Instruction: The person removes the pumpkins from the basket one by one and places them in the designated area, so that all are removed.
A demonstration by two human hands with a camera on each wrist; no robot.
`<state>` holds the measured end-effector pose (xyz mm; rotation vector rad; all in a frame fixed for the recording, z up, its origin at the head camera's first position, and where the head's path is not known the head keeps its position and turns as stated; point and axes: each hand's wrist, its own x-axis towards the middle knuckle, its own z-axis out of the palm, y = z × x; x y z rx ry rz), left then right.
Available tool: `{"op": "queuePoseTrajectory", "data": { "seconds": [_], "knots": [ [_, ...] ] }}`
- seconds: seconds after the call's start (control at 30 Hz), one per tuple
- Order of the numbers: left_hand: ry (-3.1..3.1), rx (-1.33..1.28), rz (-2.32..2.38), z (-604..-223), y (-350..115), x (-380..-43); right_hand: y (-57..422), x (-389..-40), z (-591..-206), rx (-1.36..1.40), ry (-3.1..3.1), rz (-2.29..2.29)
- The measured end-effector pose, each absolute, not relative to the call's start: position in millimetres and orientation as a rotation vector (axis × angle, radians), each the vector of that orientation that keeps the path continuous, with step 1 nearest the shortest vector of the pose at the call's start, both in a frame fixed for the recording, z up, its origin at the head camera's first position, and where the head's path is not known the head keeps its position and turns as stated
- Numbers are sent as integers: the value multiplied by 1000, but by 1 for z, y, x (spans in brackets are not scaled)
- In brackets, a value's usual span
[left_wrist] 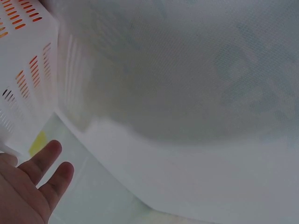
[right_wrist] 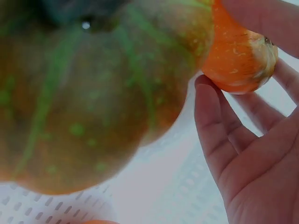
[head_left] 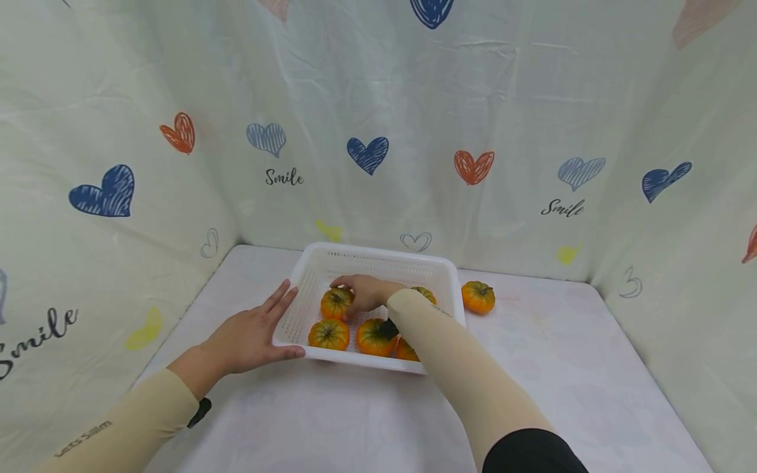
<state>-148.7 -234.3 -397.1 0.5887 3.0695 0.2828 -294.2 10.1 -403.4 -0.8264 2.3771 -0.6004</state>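
In the head view, a white perforated plastic basket [head_left: 378, 255] stands on the table with several small orange-and-green pumpkins inside. My right hand [head_left: 369, 293] reaches into it and grips the pumpkin at the back left [head_left: 336, 303]. The right wrist view shows fingers and thumb curled round this orange pumpkin [right_wrist: 240, 56], while a nearer pumpkin [right_wrist: 93, 107] fills much of the picture. My left hand [head_left: 251, 335] lies with spread, straight fingers at the basket's left side, its thumb along the front left corner. Two extended fingers of it show beside the basket wall [left_wrist: 28, 70] in the left wrist view.
One more pumpkin [head_left: 478, 297] sits on the white table [head_left: 568, 368], just right of the basket. A pale curtain [head_left: 520, 98] printed with hearts encloses the table at the back and both sides. My right forearm passes over the basket's front right part.
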Motion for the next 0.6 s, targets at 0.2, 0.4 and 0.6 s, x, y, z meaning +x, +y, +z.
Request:
{"op": "queuePoseTrajectory", "data": {
  "seconds": [0.2, 0.4, 0.6],
  "knots": [
    [3072, 593, 288, -397, -233, -149, 13, -295, -399, -835, 2417, -592],
    [3068, 588, 287, -396, -233, -148, 18, -300, -392, -863, 2467, -588],
    [3070, 581, 281, -396, -233, -147, 33, -305, -376, -847, 2499, -622]
  ]
}}
